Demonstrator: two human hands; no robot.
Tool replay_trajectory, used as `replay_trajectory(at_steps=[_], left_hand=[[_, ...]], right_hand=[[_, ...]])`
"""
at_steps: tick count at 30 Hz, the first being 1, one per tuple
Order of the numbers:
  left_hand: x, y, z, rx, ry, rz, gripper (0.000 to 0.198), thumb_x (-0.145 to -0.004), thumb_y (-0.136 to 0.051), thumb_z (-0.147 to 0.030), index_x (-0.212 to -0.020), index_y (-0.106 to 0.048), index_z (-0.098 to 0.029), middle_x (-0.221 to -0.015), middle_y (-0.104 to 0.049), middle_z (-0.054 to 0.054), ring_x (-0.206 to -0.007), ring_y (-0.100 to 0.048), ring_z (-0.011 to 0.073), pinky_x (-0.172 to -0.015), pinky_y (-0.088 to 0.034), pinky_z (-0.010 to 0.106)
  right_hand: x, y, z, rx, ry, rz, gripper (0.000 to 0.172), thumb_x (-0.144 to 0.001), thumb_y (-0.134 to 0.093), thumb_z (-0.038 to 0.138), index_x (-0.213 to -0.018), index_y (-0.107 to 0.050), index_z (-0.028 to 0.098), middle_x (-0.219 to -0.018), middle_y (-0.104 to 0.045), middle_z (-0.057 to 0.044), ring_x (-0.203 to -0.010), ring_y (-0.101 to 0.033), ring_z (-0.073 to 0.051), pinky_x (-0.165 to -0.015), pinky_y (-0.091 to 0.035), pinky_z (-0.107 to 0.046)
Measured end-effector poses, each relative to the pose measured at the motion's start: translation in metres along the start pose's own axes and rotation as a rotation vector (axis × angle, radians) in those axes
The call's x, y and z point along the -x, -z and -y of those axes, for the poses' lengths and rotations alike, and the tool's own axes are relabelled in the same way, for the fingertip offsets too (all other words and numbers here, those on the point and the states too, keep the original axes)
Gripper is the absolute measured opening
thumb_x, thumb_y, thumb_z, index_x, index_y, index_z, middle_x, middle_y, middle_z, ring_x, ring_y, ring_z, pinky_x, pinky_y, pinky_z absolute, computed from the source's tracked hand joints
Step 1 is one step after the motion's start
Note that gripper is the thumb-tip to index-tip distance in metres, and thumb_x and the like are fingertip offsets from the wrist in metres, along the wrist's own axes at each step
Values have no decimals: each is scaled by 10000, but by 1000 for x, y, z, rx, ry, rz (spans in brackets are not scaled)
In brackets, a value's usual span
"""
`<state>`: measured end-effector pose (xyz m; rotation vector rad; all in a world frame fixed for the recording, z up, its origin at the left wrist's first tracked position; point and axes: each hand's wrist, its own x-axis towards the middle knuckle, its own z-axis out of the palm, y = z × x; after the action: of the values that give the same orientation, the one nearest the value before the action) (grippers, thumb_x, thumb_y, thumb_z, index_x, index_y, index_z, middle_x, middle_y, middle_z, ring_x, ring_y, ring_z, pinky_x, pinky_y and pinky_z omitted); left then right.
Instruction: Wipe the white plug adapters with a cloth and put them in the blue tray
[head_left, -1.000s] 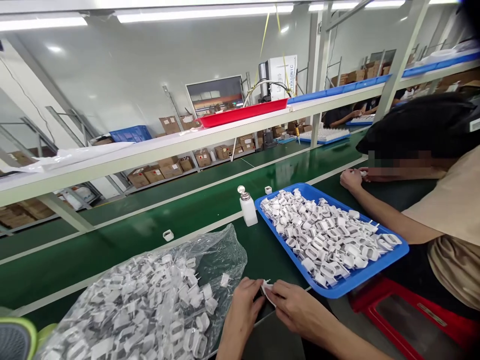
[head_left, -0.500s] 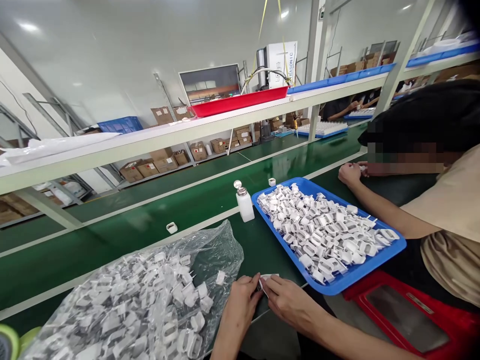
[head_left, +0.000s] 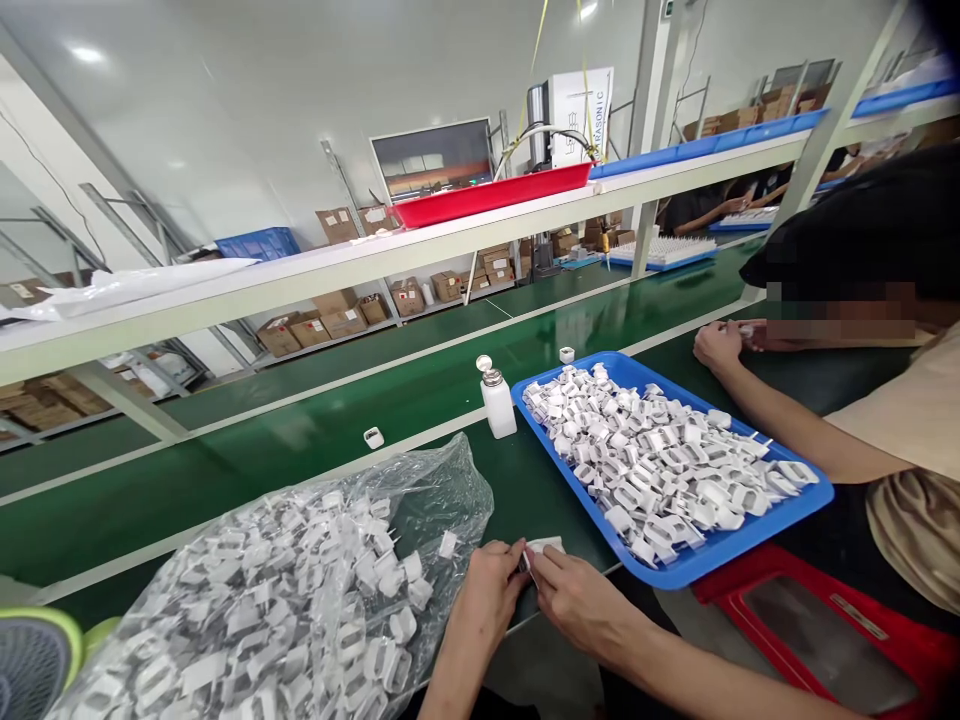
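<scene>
At bottom centre I see my left hand (head_left: 484,590) and right hand (head_left: 574,600) pinched together on a small white part (head_left: 541,548) at the desk (head_left: 517,490) edge, squeezed between the plastic bag (head_left: 300,590) and blue tray (head_left: 712,550).

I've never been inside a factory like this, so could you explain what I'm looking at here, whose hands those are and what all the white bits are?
The picture comes from a camera worn on a person's head, looking forward and down, so the two hands at the bottom are that person's own. The left hand and right hand meet around one small white part, pinched between the fingertips of both. They work at a long green bench. To the left lies a clear plastic bag full of similar white plastic parts. To the right sits a blue tray heaped with more of them, and behind it a small white pump bottle. The person on the right in a beige shirt is a co-worker. Above runs a shelf with a red tray.
</scene>
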<state>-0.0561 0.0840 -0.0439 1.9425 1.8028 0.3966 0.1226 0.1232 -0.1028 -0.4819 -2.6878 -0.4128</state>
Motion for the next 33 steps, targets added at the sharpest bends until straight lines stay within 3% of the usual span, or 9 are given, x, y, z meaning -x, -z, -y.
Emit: replay_trajectory(at_steps=[5,15,22,27,33], left_hand=[[-1,1,0,3,3,1,399,-928,-595,-152,-1309,-710,-168,-975,-742,93,-881,-716,214,-814,-531,307],[0,1,-1,35,15,-3,457,-898,-560,-143,-1329,-710,-169,-977,-743,116,-895,-719,245,-817,-508,313],[1,0,2,59,10,-28,478,-896,-536,-142,-1346,-695,-143,-979,-731,122,-899,-722,239,-803,-509,303],[1,1,1,60,4,-33,448,-890,-544,-160,-1297,-731,-158,-944,-730,111,-873,-708,238,-766,-497,303],[-2,2,1,55,12,-37,472,-870,-560,-134,-1310,-723,-182,-939,-753,94,-867,-707,217,-786,-503,293]], right_hand=[[7,0,4,5,47,-14,206,-970,-710,302,-1094,-689,138,-1133,-719,-70,-932,-719,-185,-749,-626,-332],[3,-5,4,-33,5,48,228,-970,-708,323,-1105,-686,141,-1166,-709,-81,-967,-714,-200,-773,-626,-355],[5,-6,9,-95,-17,46,154,-962,-720,288,-991,-690,139,-1048,-719,-45,-917,-713,-182,-745,-623,-334],[-4,-9,0,-97,-80,56,191,-972,-705,272,-1112,-681,145,-1103,-712,-55,-934,-713,-188,-754,-625,-342],[1,-15,8,-115,-63,44,237,-971,-707,318,-1129,-682,143,-1153,-711,-77,-975,-716,-206,-782,-629,-365]])
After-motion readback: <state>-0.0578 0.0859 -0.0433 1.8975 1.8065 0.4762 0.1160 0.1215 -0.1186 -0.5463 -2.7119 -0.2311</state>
